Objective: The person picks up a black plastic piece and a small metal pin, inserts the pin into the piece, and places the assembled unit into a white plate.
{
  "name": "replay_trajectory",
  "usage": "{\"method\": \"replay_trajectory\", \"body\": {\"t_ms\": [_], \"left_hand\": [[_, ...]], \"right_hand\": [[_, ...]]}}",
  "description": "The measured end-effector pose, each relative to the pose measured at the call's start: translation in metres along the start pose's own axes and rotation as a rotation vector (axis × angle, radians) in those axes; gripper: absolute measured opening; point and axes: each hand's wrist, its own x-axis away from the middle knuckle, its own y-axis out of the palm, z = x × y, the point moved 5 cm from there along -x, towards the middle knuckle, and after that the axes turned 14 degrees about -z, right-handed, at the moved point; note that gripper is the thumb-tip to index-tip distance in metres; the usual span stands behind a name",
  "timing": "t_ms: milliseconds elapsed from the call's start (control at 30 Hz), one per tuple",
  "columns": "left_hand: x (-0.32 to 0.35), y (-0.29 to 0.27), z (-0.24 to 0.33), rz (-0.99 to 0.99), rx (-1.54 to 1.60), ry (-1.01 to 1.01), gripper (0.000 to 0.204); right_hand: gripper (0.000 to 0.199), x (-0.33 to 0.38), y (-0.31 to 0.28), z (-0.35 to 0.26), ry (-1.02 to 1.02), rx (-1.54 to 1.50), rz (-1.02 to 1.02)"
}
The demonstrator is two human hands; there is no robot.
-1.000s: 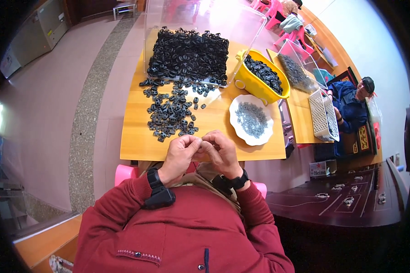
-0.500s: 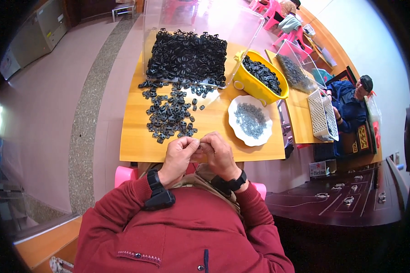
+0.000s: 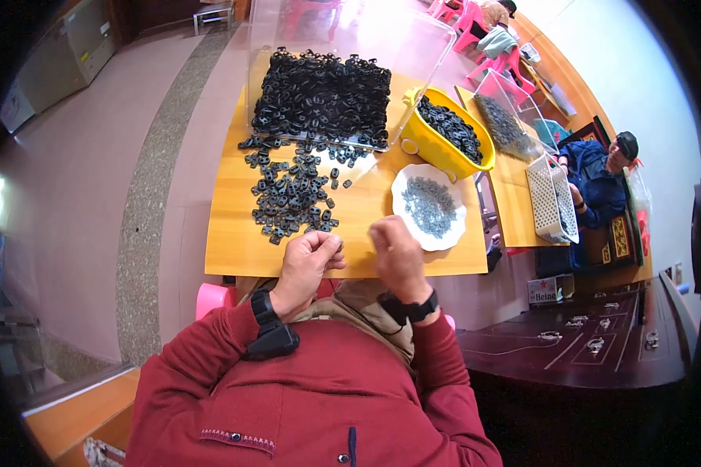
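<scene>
Two bare hands work at one wooden table (image 3: 230,241). The left hand (image 3: 311,263) is nearly closed above the near edge, its thumb and forefinger pinched on what looks like one small dark piece (image 3: 339,247), mostly hidden by the fingertips. The right hand (image 3: 399,255), blurred, sits well apart from the left with its fingers curled in, near the white plate; whether it holds anything cannot be told.

One clear box (image 3: 447,47) stands at the far side, filled with a heap of black plastic parts (image 3: 323,97) too many to count. A second pile (image 3: 288,191) of the same parts spreads from the box toward the left hand, with three loose parts (image 3: 335,184) just beside it on the right. One yellow tub (image 3: 457,165), holding more dark parts (image 3: 449,128), rests beside the box. Nearer the right hand is one white plate (image 3: 398,194) with a wavy rim, bearing a scatter of tiny clear-grey bits (image 3: 430,206), also beyond counting.

At a second table (image 3: 518,222) to the right, one co-worker (image 3: 600,171) in dark blue sits by one white basket (image 3: 547,198) full of holes and a second clear box (image 3: 533,109) of dark parts.
</scene>
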Motion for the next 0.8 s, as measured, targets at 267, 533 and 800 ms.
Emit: {"method": "replay_trajectory", "body": {"t_ms": [267, 533, 800], "left_hand": [[-0.002, 0.005, -0.002, -0.041, 0.082, -0.074, 0.013], [-0.003, 0.005, -0.005, -0.042, 0.038, -0.064, 0.014], [-0.001, 0.006, -0.002, -0.075, 0.035, -0.047, 0.015]], "right_hand": [[0.015, 0.011, -0.057, 0.057, 0.359, 0.551, 0.051], [0.005, 0.005, 0.014, 0.004, 0.096, -0.415, -0.237], [0.003, 0.004, 0.023, -0.003, 0.075, -0.435, -0.165]]}}
